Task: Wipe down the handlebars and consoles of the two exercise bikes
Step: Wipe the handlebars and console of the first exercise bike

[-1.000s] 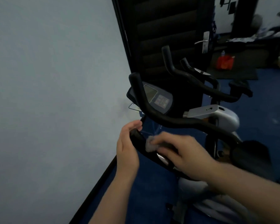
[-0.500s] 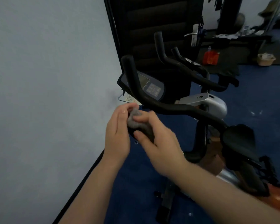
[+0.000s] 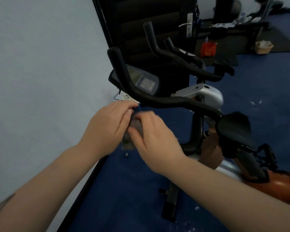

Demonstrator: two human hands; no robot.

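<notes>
The near exercise bike has a black handlebar (image 3: 159, 100) curving up to the left and a grey-blue console (image 3: 141, 80) behind it. My left hand (image 3: 107, 126) and my right hand (image 3: 155, 138) meet just below that bar, both closed on a small grey cloth (image 3: 132, 131) that hangs between them. The cloth is off the bar and partly hidden by my fingers. The second bike's black handlebars (image 3: 172, 56) rise further back, beside its silver housing (image 3: 203, 93).
A pale wall (image 3: 40, 72) runs close on the left with a dark skirting. A black door (image 3: 149, 19) stands behind the bikes. The near bike's black saddle (image 3: 233, 129) and orange body (image 3: 278, 185) are at right. Blue floor, a red bag (image 3: 208, 48) and a basket (image 3: 263, 46) lie far back.
My right hand left the lower handlebar and came up to my left hand. Both hands now hold the cloth away from the bar. The camera view shifted, showing more floor.
</notes>
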